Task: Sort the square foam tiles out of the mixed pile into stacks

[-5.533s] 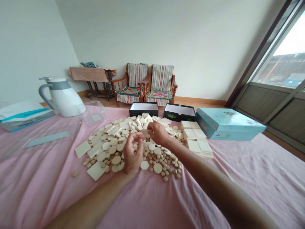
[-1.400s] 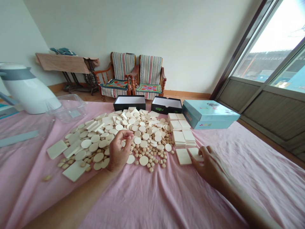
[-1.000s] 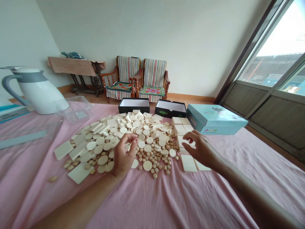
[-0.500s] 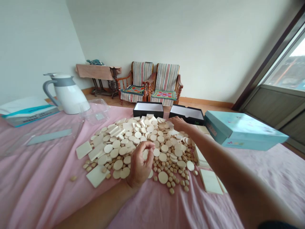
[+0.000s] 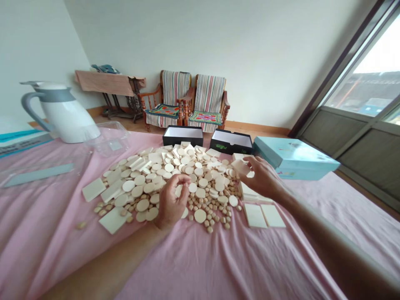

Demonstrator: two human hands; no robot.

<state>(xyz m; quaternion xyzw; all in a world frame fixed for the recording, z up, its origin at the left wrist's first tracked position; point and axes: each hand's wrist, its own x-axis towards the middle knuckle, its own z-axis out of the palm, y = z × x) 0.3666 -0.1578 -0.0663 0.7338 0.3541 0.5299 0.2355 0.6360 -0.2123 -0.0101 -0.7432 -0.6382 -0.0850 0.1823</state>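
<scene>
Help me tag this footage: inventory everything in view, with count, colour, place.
Cloth: one, pink, foreground
Discs: many, cream, heaped centre
Cubes: many, tan, mostly near side
Loose tiles: several, cream, among discs
Tile stacks: several, cream, right
Tile pair: one, cream, nearer right
Open boxes: two, black, behind discs
Blue box: one, pale blue, right
Jug: one, white-grey, left
Tub: one, clear, beside jug
Wrapper: one, clear with pale strip, left
Packet: one, white-blue, left edge
Chairs: two, brown and striped, back
Stand: one, dark, back left
Bundle: one, blue, on stand
Window panes: two, grey-framed, right
Walls: two, pale, background
Left hand: one, bare, over near discs
Right hand: one, bare, right, holding tile
</scene>
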